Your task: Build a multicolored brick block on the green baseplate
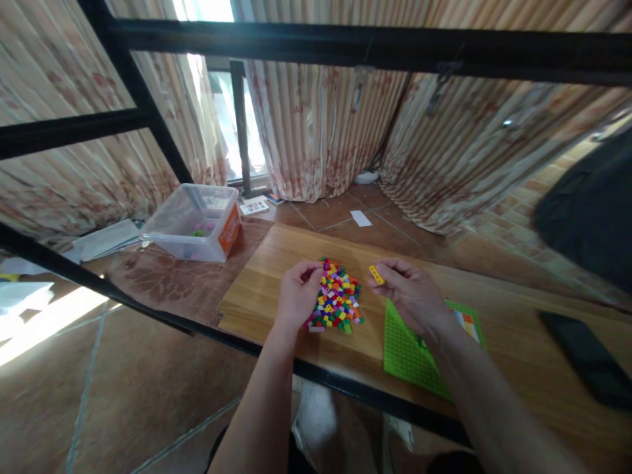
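My right hand (412,293) pinches a yellow toy brick (376,275) between thumb and fingers, with its long side showing. It is raised above the far left part of a green studded baseplate (402,345), and my forearm hides much of that plate. My left hand (299,293) is closed, thumb against fingertips, at the left edge of a pile of small multicoloured bricks (340,296). Whatever its fingertips hold, if anything, I cannot make out. On the baseplate, some white and orange bricks (467,324) show beyond my right wrist.
A dark phone (587,355) lies at the right on the wooden tabletop (257,283). To the left, a clear plastic box (197,227) holds a few pink and green pieces. A black metal bar (345,43) crosses above, and another (336,378) runs along the table's near edge.
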{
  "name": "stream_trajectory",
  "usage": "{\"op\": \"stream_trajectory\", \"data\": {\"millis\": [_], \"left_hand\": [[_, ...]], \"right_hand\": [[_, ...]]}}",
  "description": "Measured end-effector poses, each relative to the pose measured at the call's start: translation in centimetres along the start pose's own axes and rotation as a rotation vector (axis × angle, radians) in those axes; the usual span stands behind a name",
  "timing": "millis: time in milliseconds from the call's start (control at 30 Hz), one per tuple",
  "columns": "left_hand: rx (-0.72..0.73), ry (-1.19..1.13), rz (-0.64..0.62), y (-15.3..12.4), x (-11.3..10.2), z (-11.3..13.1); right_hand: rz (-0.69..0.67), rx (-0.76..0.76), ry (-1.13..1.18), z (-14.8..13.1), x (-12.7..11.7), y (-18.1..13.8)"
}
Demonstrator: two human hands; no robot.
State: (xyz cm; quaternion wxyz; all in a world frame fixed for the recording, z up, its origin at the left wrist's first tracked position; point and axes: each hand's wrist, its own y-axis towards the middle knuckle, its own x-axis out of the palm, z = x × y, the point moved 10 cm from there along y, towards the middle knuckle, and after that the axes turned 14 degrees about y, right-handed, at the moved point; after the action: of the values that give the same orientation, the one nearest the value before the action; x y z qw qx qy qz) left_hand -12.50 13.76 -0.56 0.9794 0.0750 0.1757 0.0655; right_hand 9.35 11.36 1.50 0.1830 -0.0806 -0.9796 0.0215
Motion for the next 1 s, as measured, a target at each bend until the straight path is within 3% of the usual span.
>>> {"op": "stream_trajectory", "data": {"millis": [200, 433, 600, 767, 1000], "left_hand": [[0.212, 0.346, -0.16, -1.9, 3.6, 3.2], [0.34, 0.669, -0.231, -2.4, 4.6, 3.0], [0.242, 0.413, -0.216, -2.5, 4.1, 3.8], [0.113, -0.041, -0.453, -4.3, 7.5, 4.7], [0.019, -0.13, -0.473, -4.6, 8.2, 4.6]], "right_hand": [[0.07, -0.01, 0.041, 1.8, -4.0, -2.9], [-0.009, -0.126, -0.091, 2.8, -3.3, -3.4], [0.035, -0.134, 0.036, 2.8, -3.3, -3.4], [0.115, -0.135, 0.147, 2.9, -3.3, -3.6], [0.105, -0.108, 0.129, 2.7, -2.4, -3.7]]}}
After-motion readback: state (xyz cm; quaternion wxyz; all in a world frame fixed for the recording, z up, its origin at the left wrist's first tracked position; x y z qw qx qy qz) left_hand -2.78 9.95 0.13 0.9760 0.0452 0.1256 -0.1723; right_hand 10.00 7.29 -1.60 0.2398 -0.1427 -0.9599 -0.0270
